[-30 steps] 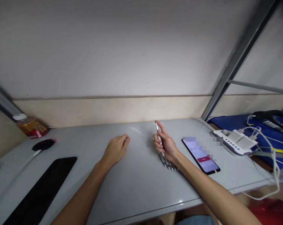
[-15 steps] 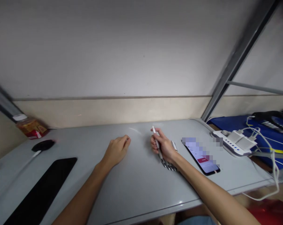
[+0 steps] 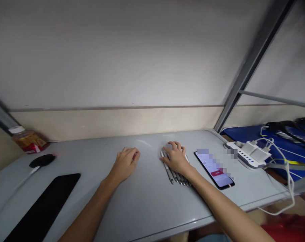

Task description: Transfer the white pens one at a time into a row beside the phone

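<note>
Several grey pens [image 3: 168, 170] lie side by side in a row on the grey table. My right hand [image 3: 176, 158] rests over their upper ends, fingers apart, and covers part of the row. Its thumb is close to the leftmost pen; whether it touches that pen I cannot tell. To the left, my left hand [image 3: 127, 160] lies on the bare tabletop with its fingers curled together, and I see nothing in it.
A phone [image 3: 214, 169] with a lit screen lies right of the pens. Beyond it is a white power strip [image 3: 243, 155] with plugs and cables. On the left are a black flat slab [image 3: 45, 205], a black puck [image 3: 42, 161] with a cable, and a jar [image 3: 28, 140].
The pen my right hand was holding is now down at the left end of the row. That hand's fingers have spread open. My left hand stays in about the same place.
</note>
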Tool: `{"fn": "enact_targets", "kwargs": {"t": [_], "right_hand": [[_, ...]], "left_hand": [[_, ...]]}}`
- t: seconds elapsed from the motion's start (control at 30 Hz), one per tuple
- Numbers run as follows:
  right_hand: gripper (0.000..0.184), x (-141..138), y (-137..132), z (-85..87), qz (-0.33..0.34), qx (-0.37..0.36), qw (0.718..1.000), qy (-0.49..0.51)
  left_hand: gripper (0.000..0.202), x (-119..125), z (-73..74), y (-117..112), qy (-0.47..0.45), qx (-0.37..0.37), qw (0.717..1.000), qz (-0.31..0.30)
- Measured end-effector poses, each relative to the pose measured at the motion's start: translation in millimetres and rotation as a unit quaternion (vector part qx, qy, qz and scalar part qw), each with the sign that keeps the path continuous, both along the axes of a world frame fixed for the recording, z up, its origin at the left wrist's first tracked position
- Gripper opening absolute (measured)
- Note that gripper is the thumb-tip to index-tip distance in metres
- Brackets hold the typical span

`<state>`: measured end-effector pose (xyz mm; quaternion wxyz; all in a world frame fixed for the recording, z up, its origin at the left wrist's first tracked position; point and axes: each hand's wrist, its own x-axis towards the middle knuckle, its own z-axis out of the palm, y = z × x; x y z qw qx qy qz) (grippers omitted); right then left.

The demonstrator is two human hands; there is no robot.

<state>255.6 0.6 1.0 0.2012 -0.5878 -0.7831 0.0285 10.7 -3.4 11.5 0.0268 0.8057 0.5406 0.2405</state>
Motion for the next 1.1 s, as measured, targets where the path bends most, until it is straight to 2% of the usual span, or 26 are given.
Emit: {"fn": "enact_targets", "kwargs": {"t": [0.1, 0.23, 0.5, 0.8, 0.93, 1.1], "right_hand": [[0.040, 3.3, 3.1, -2.3, 0.010, 0.005, 1.000, -0.015], [0.028, 5.7, 5.6, -5.0, 0.021, -0.003, 1.000, -0.008], [0.023, 6.4, 8.4, -8.1, 0.007, -0.017, 1.000, -0.004], [0.030, 8.4, 7.4, 0.0, -0.011, -0.004, 0.999, 0.050], [0.040, 7.2, 2.5, 3.4, -0.066, -0.021, 0.997, 0.016], [0.068, 1.4, -7.6, 7.9, -0.149, -0.064, 0.984, -0.074]], "left_hand": [[0.032, -0.1, -0.9, 0.1, -0.005, -0.002, 1.000, 0.000], [0.032, -0.1, -2.3, 0.1, -0.008, -0.005, 1.000, -0.001], [0.031, 0.6, -0.4, -1.2, -0.013, -0.019, 1.000, -0.008], [0.031, -0.3, -2.4, 0.1, -0.011, -0.016, 1.000, -0.009], [0.031, -1.0, -3.4, 0.8, -0.007, -0.011, 1.000, -0.012], [0.030, 0.1, -0.5, -1.2, -0.006, -0.018, 1.000, -0.008]]}}
